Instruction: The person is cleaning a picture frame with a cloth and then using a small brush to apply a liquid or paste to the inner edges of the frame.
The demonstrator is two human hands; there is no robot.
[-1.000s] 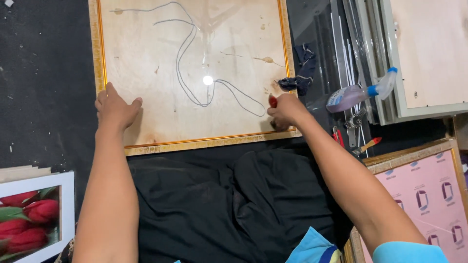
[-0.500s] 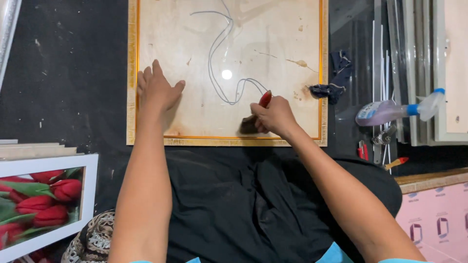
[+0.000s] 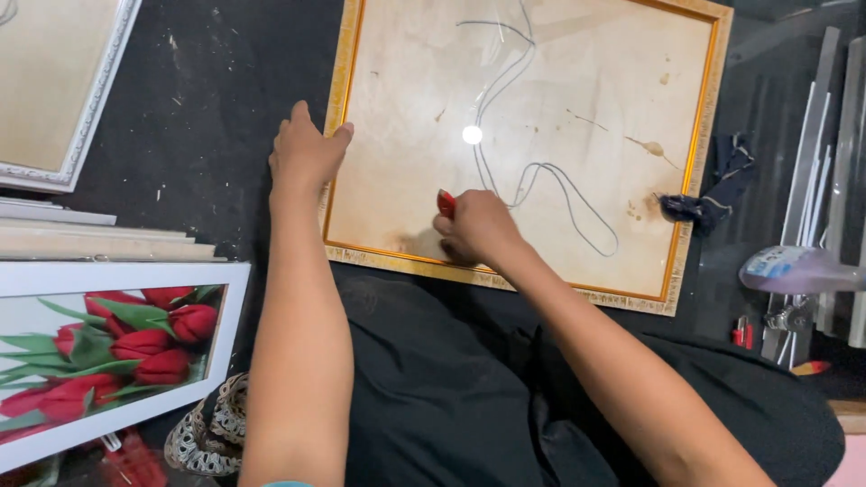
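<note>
I see a gold frame (image 3: 690, 171) lying face down on the dark worktop, its pale backing up, toward the far edge. My left hand (image 3: 305, 155) rests on the frame's left rail, fingers together, thumb hooked over the inner edge. My right hand (image 3: 476, 227) sits on the backing near the frame's near-left corner, fingers curled tight around a red-handled tool (image 3: 446, 203); its tip is hidden. A grey cord (image 3: 550, 171) loops across the backing just beside that hand. A tulip picture (image 3: 117, 347) lies at the worktop's near-left edge.
</note>
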